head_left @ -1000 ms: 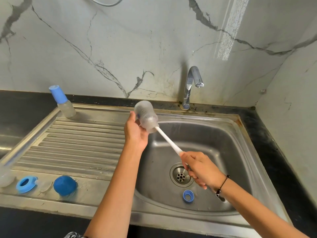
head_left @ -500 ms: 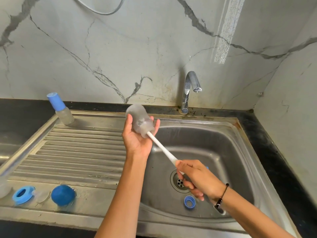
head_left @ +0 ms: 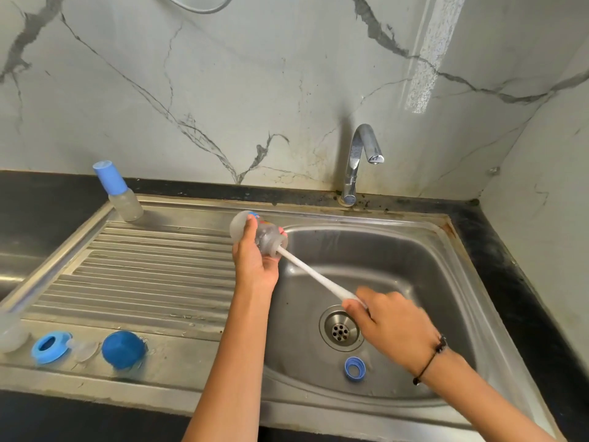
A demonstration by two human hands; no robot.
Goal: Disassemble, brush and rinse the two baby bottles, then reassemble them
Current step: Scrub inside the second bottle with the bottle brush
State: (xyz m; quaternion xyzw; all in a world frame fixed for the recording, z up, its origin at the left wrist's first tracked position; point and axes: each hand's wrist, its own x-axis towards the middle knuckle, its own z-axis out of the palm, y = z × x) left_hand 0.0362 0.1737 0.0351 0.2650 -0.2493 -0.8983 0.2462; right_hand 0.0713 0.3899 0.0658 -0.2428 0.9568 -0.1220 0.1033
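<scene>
two hands work over a stainless steel sink point(head_left: 471, 282): the left hand point(head_left: 255, 266) grips a clear plastic baby bottle point(head_left: 255, 232), mouth facing the right hand point(head_left: 392, 327), which grips a white brush handle point(head_left: 314, 275) running straight into it.

A steel sink point(head_left: 446, 237) set in a dark counter point(head_left: 522, 301). On its ribbed drainboard point(head_left: 153, 275) stand a capped bottle point(head_left: 122, 199), a blue ring point(head_left: 49, 346), a blue cap point(head_left: 122, 349) and what may be a clear teat point(head_left: 83, 349). Another blue ring point(head_left: 354, 369) lies in the basin.
</scene>
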